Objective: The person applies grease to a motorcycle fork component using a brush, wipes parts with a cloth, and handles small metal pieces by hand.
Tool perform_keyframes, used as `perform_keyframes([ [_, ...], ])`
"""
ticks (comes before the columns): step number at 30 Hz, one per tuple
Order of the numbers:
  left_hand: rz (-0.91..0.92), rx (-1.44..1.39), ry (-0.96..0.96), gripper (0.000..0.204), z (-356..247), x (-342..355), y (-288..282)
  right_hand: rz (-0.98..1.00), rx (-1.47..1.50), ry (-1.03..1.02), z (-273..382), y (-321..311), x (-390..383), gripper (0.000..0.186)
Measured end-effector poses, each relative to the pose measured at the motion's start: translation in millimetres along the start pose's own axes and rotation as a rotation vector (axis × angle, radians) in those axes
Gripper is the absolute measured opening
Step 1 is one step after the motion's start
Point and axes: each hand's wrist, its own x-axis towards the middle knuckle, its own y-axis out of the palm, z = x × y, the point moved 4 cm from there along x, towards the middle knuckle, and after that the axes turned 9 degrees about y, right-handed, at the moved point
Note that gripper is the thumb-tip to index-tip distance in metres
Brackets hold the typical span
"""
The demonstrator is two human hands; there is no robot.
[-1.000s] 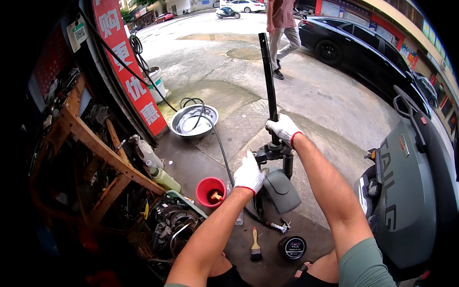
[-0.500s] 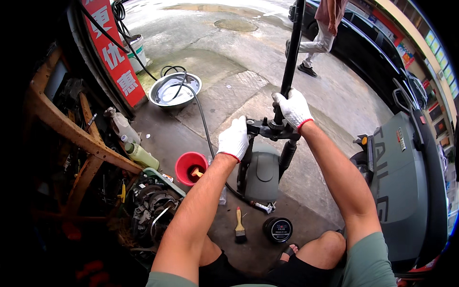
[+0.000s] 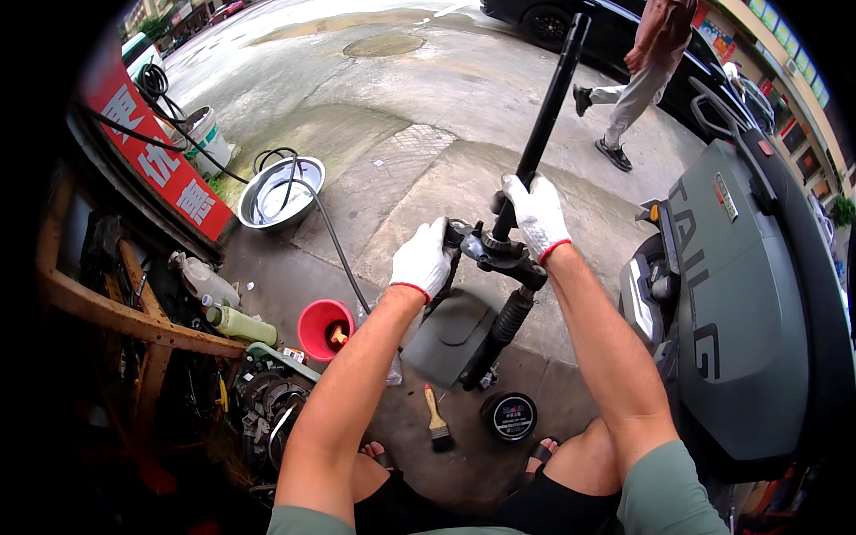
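Observation:
My two hands, in white knit gloves, hold a black scooter front fork in front of me. My left hand [image 3: 423, 259] is closed on the left end of the fork's crossbar [image 3: 499, 254]. Around the lower part of the long black steering tube [image 3: 549, 107] my right hand [image 3: 537, 216] is wrapped, just above the crossbar. The tube leans up and to the right. Below hang a grey fender [image 3: 453, 328] and the right fork leg [image 3: 512, 321] with its ribbed boot. My left forearm and hand partly hide the left leg.
On the floor near my feet are a paintbrush [image 3: 435, 419] and a round black tub [image 3: 509, 416]. A red bucket [image 3: 323, 330], a metal basin [image 3: 314, 187] with a hose, and a wooden frame [image 3: 116, 308] are leftward. A grey scooter body [image 3: 749, 294] stands right; a person [image 3: 646, 80] walks beyond.
The fork has tilted further, its fender swinging left and the tube leaning more to the right. Both hands keep their hold. The walking person has moved on, and the view has shifted.

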Motion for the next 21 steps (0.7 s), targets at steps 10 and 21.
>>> perform_keyframes([
  [10, 0.214, -0.225, -0.169, 0.047, -38.8, -36.3, -20.8, 0.051, 0.474, 0.065, -21.5, -1.8, -17.1, 0.028],
  [21, 0.432, -0.147, -0.520, 0.051, 66.7, -110.2, -54.7, -0.176, 0.757, 0.128, 17.9, 7.8, -13.7, 0.022],
])
